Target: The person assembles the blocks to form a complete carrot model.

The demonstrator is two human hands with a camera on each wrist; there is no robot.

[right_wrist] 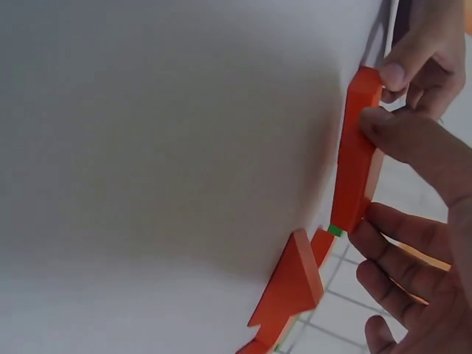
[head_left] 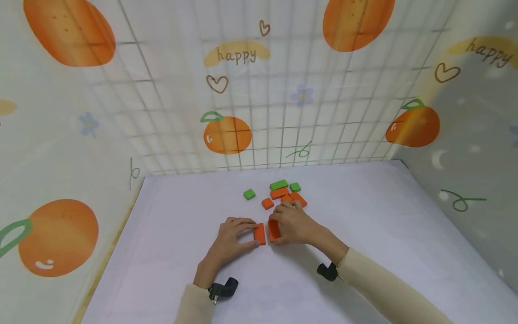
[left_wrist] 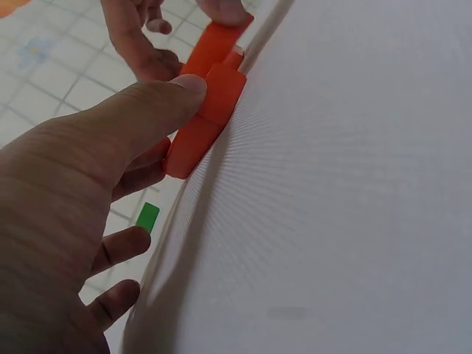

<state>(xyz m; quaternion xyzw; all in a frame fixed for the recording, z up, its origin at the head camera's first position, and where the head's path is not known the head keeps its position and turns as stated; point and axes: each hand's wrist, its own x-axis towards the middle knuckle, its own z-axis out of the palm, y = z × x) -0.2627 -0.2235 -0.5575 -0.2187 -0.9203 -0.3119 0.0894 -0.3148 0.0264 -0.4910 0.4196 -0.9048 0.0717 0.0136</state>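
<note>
My left hand [head_left: 234,236] pinches a flat orange block [head_left: 260,234] at its two ends, thumb at the near end and fingers at the far one. In the left wrist view the thumb lies on this orange block [left_wrist: 195,144]. Just to the right, my right hand [head_left: 295,223] grips a second orange block [head_left: 274,231] between thumb and fingers, its face tilted up. The right wrist view has the second block [right_wrist: 355,151] spanning from thumb to fingertips. A narrow gap separates the two blocks in the head view.
Beyond the hands lie loose orange blocks [head_left: 279,193] and green blocks [head_left: 279,185], with a small green block [head_left: 249,194] off to the left. A white cloth covers the table [head_left: 364,202]. Printed curtains [head_left: 174,112] over a wire grid stand at the back and sides.
</note>
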